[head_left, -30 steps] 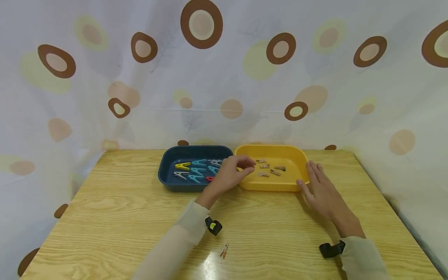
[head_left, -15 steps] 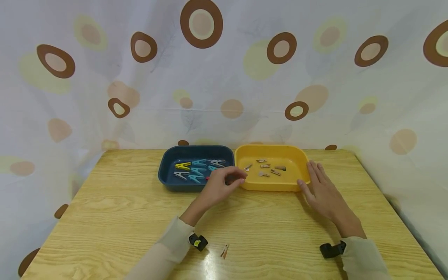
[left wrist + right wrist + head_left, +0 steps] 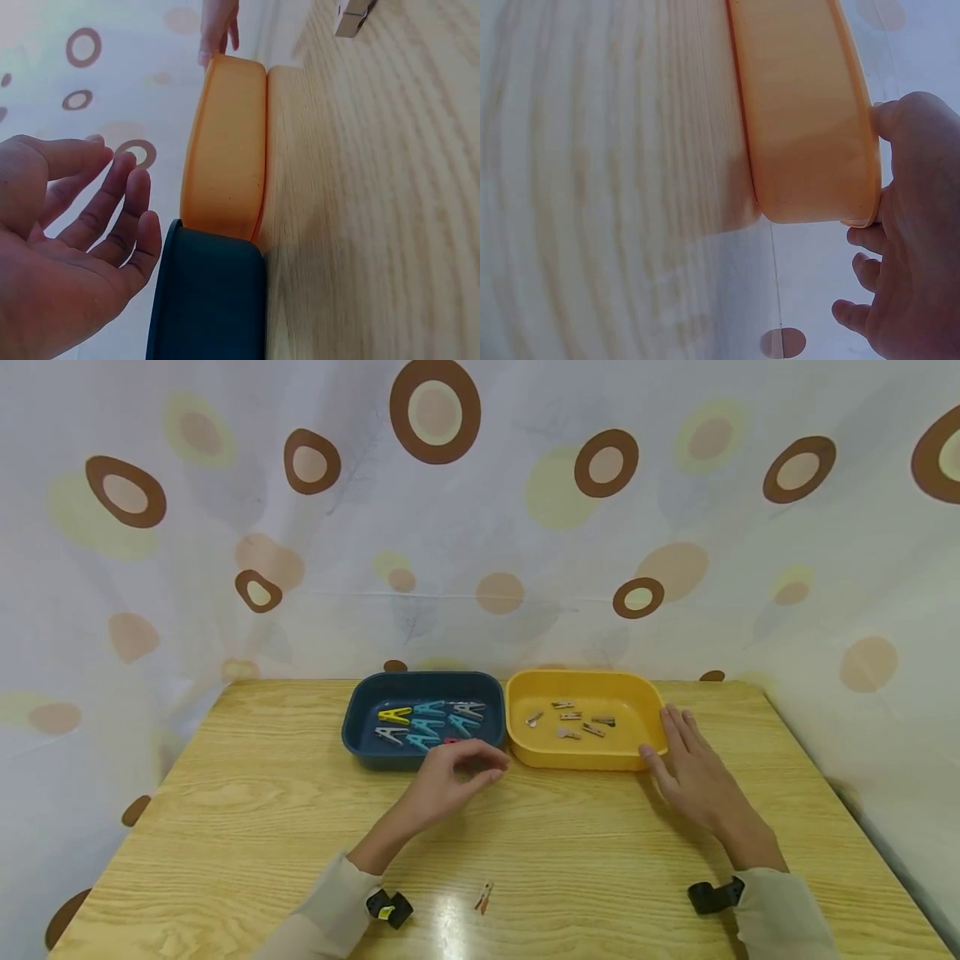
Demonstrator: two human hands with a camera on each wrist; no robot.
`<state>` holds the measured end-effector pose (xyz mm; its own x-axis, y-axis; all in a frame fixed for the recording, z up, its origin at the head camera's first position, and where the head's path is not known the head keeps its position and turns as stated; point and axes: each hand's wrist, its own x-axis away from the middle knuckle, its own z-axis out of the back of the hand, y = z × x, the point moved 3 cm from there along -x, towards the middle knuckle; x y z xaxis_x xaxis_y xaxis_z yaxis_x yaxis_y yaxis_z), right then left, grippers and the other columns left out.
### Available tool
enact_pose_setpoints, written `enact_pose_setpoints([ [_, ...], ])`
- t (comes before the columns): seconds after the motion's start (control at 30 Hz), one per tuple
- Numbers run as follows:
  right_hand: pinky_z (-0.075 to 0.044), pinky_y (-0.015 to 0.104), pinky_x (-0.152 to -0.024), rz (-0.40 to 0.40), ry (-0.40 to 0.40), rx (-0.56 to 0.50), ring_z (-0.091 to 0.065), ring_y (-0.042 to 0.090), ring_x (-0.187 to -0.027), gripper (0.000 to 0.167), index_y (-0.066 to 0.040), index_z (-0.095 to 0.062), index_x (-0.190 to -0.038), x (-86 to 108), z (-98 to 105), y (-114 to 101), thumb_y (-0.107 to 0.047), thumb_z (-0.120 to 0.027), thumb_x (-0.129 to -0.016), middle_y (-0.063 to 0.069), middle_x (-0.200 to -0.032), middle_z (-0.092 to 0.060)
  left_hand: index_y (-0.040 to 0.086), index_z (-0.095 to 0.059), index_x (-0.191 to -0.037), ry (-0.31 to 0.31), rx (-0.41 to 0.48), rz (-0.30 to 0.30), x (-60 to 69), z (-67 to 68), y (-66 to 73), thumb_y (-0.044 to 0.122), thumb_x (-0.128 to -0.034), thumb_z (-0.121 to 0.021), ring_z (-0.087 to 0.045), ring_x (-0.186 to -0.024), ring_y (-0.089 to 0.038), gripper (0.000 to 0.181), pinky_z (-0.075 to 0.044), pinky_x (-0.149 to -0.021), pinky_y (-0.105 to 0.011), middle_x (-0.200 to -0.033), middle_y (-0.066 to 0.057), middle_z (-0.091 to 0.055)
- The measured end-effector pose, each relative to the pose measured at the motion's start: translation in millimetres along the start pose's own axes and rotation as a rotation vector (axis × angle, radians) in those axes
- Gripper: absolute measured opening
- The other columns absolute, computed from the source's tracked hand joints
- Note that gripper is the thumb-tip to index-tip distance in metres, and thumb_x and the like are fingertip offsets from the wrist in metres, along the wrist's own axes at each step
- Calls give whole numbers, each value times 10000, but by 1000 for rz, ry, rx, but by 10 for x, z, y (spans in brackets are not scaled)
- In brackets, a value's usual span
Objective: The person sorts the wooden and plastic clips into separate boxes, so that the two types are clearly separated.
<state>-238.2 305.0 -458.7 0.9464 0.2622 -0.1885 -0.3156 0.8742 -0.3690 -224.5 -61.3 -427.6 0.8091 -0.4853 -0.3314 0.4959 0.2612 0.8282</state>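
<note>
My left hand hovers in front of the blue tray; its fingers are loosely bent and nothing is between them. In the left wrist view, thumb and fingertips stand apart from both trays. At the right end of the yellow tray, my right hand touches the rim with fairly straight fingers and thumb. Small wooden clothespins lie scattered inside that tray. Larger plastic clothespins, among them a yellow one, fill the blue tray; a red one is partly hidden behind my left hand.
One wooden clothespin lies alone on the wooden table near its front. The trays stand side by side at the back of the table, before a patterned white curtain.
My left hand has drawn back from over the yellow tray, toward the left and front. Another small clothespin now shows at that tray's left side. The right hand has stayed in place.
</note>
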Motion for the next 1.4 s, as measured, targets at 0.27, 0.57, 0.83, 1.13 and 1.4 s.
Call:
enact_pose_setpoints([
  [0.27,-89,618,-1214,13,15,-16,14,423,-1555,774,49,-68,-1620,-5,5,-28,-428,-402,-1109,254,-1688,-58,121,-745,-1184,-94,47,115,259,-3,-13,178,-995,-704,-658,-992,-116,202,-557,-845,-340,-1105,40,-740],
  [0.57,-95,620,-1212,9,4,-7,-21,459,-1546,777,46,-55,-1620,-19,1,-48,-435,-390,-1110,262,-1686,-58,53,-752,-1147,-201,39,151,513,-79,-80,136,-987,-706,-663,-934,-99,186,-557,-788,-279,-1072,-47,-751],
  [0.83,-102,632,-1205,-1,-18,-19,-15,458,-1546,786,47,-48,-1620,-31,-41,-62,-452,-378,-1110,246,-1691,-34,104,-763,-1126,-284,23,208,675,-73,-149,173,-964,-743,-647,-918,-77,177,-541,-800,-274,-1038,37,-737],
  [1.13,-90,615,-1213,-7,-21,-14,15,426,-1554,785,46,-39,-1619,-14,-33,-56,-454,-367,-1111,241,-1693,-23,126,-747,-1127,-385,26,153,769,-141,-133,187,-888,-828,-652,-955,-137,260,-533,-870,-280,-1066,7,-725],
  [1.4,-90,619,-1212,-14,-14,-15,24,419,-1555,788,46,-41,-1620,10,-1,-16,-452,-377,-1110,239,-1694,-21,163,-757,-1101,-465,-94,129,739,-225,-47,224,-816,-892,-587,-916,-34,321,-513,-856,-229,-1043,120,-675],
])
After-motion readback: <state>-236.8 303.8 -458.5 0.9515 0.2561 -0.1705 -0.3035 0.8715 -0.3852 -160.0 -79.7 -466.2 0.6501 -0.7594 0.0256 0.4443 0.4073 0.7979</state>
